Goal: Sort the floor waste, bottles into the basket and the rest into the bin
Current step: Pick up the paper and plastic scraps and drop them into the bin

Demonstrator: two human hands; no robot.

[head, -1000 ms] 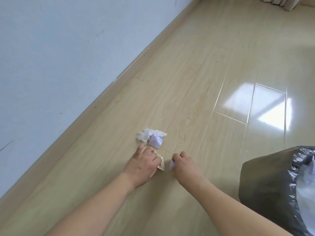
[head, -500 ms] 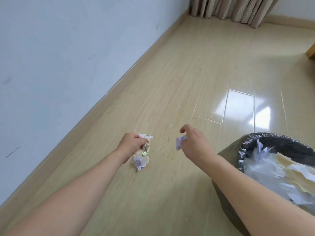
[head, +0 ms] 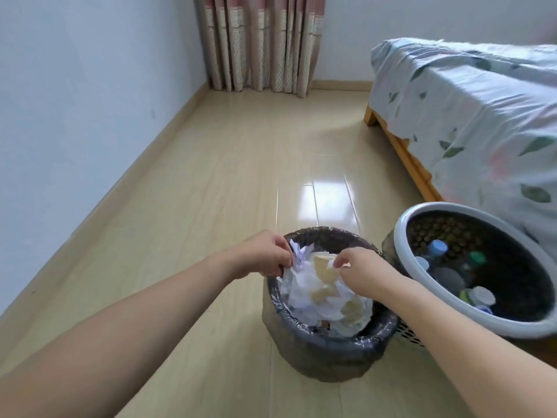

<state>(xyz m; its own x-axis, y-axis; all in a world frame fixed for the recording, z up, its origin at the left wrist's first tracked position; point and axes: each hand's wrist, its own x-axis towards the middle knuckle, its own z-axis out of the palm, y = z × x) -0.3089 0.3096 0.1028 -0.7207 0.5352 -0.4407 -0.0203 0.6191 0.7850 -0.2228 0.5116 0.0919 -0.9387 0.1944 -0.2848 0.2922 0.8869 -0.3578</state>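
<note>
A bin lined with a black bag (head: 328,342) stands on the floor in front of me, heaped with crumpled white paper and tan scraps (head: 319,285). My left hand (head: 265,253) hovers over the bin's left rim, fingers curled round a crumpled white paper wad (head: 299,255). Above the middle of the bin, my right hand (head: 360,268) pinches a small white scrap (head: 346,264) between thumb and fingertips; little of it shows. To the right, touching the bin, is a white-rimmed mesh basket (head: 401,236) holding several bottles (head: 438,248).
A bed with a leaf-print sheet (head: 470,122) on a wooden frame fills the right side, close behind the basket. A white wall (head: 75,116) runs along the left. Curtains (head: 259,40) hang at the far end. The wooden floor (head: 241,164) stretches between them.
Both hands rose from the floor by the wall and swung right, carrying the paper pieces to above the bin. My view turned right, bringing the basket and bed into sight.
</note>
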